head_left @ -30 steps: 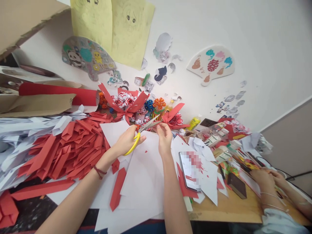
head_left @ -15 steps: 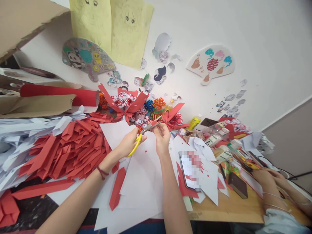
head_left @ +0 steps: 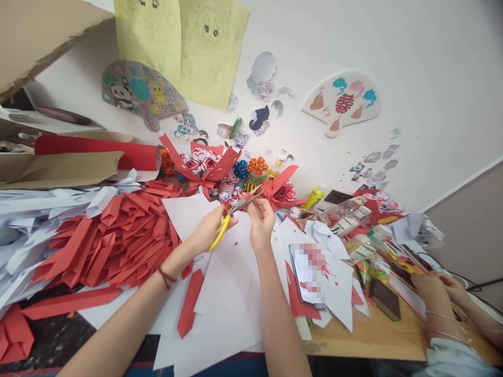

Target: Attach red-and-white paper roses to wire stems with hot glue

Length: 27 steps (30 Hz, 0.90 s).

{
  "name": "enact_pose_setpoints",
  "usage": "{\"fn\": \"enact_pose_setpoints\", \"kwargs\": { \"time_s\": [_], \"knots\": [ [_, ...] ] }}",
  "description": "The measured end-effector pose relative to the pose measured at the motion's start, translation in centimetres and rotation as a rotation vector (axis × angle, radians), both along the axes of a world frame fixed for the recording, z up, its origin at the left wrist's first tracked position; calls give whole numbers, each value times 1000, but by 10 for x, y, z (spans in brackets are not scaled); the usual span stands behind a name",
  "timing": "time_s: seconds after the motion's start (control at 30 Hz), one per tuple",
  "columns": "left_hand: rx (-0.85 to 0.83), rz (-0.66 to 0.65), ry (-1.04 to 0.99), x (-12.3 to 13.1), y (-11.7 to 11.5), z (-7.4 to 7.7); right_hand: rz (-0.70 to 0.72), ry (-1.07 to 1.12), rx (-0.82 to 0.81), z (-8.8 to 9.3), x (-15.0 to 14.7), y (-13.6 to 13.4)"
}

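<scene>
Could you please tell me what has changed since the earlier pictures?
Since the first picture, the right hand has shifted slightly left, toward the scissors, and a small red paper piece now shows where they meet. The left hand still holds the scissors; the phone lies where it was.

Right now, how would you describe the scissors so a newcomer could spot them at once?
Start at the big pile of folded red paper and look right to the white sheets. Above them, the left hand holds the scissors, told from the surrounding paper by a yellow handle and metal blades.
</scene>
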State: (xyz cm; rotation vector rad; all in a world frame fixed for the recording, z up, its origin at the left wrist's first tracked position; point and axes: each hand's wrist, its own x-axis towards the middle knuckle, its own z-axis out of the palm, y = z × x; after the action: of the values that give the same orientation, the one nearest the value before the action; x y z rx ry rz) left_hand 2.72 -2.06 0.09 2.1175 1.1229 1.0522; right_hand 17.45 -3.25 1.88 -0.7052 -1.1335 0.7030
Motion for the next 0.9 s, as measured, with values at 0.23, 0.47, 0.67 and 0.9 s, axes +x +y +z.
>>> {"fn": "enact_pose_setpoints", "kwargs": {
  "time_s": [0.23, 0.47, 0.67, 0.9],
  "knots": [
    [-14, 0, -25, 2, -2, 4, -23, 30, 18, -2, -5, -1],
    [6, -21, -69, 5, -4, 4, -33, 63, 20, -2, -12, -3],
    [31, -23, -78, 7, -6, 3, -50, 122, 21, -6, -13, 0],
    [54, -17, -78, 9, -5, 1, -88, 116, 3, -9, -14, 1]
  ]
}}
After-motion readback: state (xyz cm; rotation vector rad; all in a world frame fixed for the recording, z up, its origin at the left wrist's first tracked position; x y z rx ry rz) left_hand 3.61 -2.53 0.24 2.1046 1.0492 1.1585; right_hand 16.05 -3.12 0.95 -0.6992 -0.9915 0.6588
